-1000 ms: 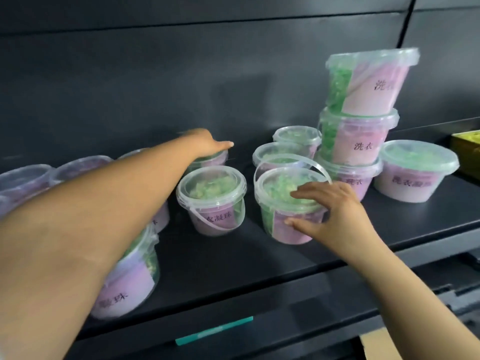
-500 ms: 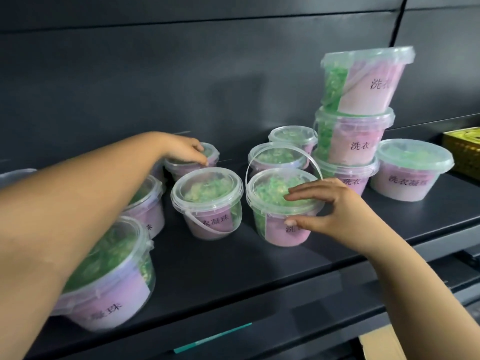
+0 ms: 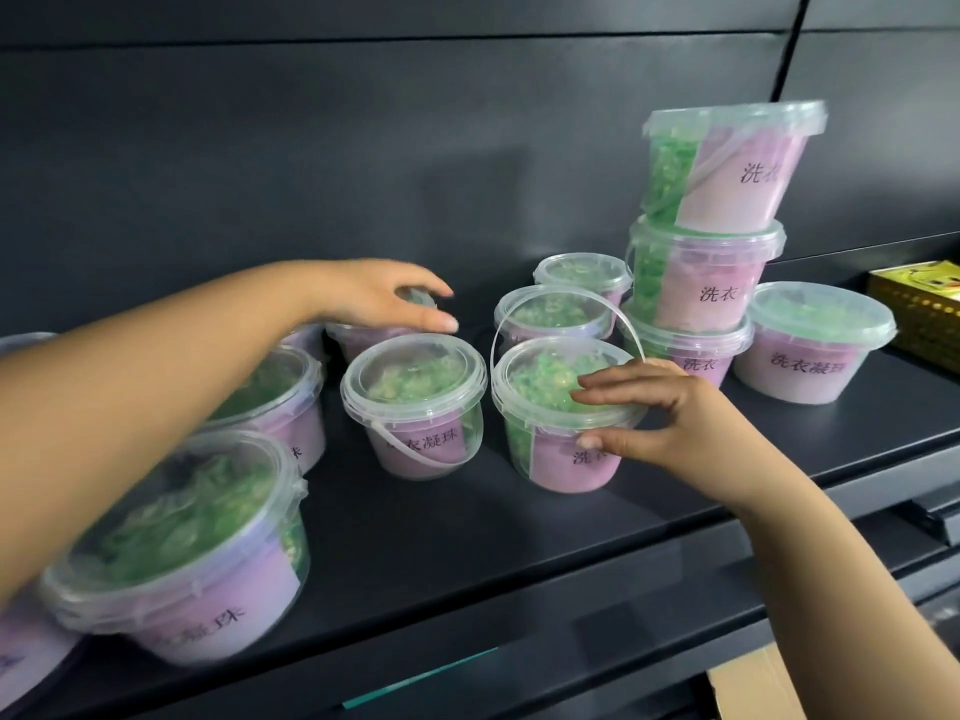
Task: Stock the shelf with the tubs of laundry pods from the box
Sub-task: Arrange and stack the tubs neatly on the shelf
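Nearest me, front-left on the shelf, one tub sits blurred at the edge. I see R hand mid-shelf, thumb & fingers clamped on the rim of a tub w/ raised handle. Beside it, a 2nd tub, handle down. Further back, L hand fingers spread, resting atop a rear tub; can't tell if gripping. Far R: three-high stack, yellow box beyond.

Bare shelf front lying open, three-tub stack blocking the right, clustered tubs crowding the back
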A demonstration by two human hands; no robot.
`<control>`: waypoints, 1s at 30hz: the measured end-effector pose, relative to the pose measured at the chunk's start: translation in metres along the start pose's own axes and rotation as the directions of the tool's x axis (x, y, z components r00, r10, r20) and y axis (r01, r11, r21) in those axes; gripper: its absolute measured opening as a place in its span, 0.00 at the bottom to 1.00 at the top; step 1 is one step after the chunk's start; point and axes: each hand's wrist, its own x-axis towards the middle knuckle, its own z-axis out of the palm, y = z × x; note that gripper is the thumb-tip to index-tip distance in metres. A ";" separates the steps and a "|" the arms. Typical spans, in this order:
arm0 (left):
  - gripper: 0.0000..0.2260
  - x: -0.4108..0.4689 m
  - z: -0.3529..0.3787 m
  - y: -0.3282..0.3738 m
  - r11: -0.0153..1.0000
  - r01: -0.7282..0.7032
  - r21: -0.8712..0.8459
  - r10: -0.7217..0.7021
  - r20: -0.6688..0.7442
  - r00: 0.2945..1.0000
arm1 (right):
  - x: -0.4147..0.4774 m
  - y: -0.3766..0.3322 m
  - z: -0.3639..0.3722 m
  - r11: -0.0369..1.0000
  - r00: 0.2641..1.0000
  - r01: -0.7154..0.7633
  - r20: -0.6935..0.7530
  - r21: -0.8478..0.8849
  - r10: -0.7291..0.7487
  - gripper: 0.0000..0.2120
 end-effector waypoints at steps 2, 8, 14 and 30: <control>0.36 -0.026 0.006 0.013 0.995 -0.036 0.090 0.024 0.138 0.990 | 0.000 -0.001 0.002 1.000 1.000 -0.006 0.011 0.007 0.006 0.16; 0.35 -0.049 0.028 0.000 0.971 0.009 0.238 -0.040 0.127 0.991 | 0.000 -0.005 0.010 1.000 1.000 -0.009 -0.010 0.025 0.009 0.17; 0.35 -0.048 0.034 -0.011 0.973 0.039 0.227 -0.049 0.037 0.998 | -0.003 -0.013 0.014 0.999 1.000 -0.005 -0.008 0.031 0.005 0.15; 0.47 -0.186 0.024 -0.026 0.943 0.098 0.318 -0.042 -0.179 0.983 | -0.024 -0.049 0.063 0.973 0.967 0.193 0.142 0.129 -0.211 0.21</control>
